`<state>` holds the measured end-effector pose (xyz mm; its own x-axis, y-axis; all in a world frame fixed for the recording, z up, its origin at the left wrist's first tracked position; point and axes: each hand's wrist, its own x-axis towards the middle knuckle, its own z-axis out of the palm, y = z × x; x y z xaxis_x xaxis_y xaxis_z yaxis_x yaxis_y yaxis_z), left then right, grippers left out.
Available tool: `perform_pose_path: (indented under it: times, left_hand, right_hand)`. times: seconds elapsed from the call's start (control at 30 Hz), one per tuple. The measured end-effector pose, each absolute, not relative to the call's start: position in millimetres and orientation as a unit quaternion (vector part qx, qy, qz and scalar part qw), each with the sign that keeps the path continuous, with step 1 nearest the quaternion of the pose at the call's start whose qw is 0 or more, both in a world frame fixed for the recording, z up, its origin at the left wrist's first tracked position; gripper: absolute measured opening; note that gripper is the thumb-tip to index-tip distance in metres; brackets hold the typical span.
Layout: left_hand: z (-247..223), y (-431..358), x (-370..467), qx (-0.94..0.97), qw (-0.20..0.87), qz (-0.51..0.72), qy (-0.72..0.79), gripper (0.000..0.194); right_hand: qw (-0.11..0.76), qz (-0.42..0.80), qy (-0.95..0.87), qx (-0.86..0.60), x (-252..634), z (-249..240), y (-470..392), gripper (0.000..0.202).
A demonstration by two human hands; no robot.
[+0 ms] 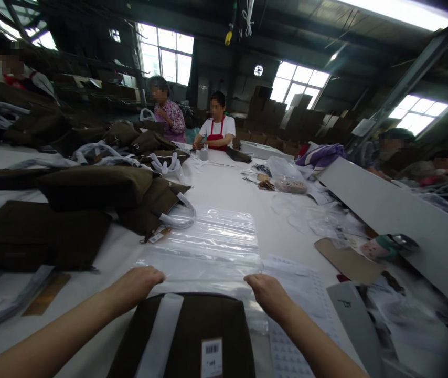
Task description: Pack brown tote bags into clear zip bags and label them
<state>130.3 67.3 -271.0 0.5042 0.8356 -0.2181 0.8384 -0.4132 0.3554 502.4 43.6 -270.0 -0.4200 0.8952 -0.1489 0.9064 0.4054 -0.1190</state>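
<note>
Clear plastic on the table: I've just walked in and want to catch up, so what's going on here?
The person's left hand and right hand pinch the clear plastic at opposite sides, with most of it laid out on the table beyond them. A dark bag with a barcode tag is between the forearms; whether any of it is inside the plastic, I can't tell. More dark bags lie to the left.

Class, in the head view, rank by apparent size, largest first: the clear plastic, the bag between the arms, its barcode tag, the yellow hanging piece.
1. Bag and clear plastic: too alike to rank; the bag is nearer and cut off.
2. Barcode tag
3. Yellow piece
</note>
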Motion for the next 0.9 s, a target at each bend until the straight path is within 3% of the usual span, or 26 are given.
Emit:
perform_pose_path:
  times: [0.1, 0.23, 0.37, 0.5, 0.6, 0.73, 0.8, 0.9]
  left_hand:
    - [-289, 84, 133, 0.830, 0.218, -0.004, 0.514, 0.009]
    - [-310, 107, 143, 0.824, 0.215, -0.010, 0.524, 0.030]
    - [-316, 114, 143, 0.822, 0.196, 0.007, 0.535, 0.038]
    - [-314, 107, 136, 0.819, 0.175, -0.003, 0.547, 0.015]
    - [-316, 103, 134, 0.800, 0.177, -0.013, 0.573, 0.010]
    - [-317, 107, 126, 0.752, 0.180, 0.027, 0.633, 0.023]
    - [-313, 110, 114, 0.717, 0.180, 0.063, 0.670, 0.020]
    - [-308, 114, 93, 0.652, 0.212, 0.123, 0.717, 0.013]
  right_hand:
    - [0.070, -0.119, 0.817, 0.560, 493, -287, 39, 0.022]
    - [0.096, -0.116, 0.801, 0.580, 473, -310, 50, 0.011]
    - [0.107, -0.104, 0.789, 0.596, 469, -319, 66, 0.016]
    - [0.099, -0.101, 0.788, 0.599, 472, -312, 76, 0.036]
    - [0.039, -0.123, 0.776, 0.617, 475, -308, 77, 0.034]
    - [-0.075, -0.170, 0.719, 0.670, 493, -314, 67, 0.005]
    - [-0.108, -0.178, 0.685, 0.698, 509, -319, 61, 0.014]
    - [-0.188, -0.202, 0.602, 0.749, 530, -327, 55, 0.013]
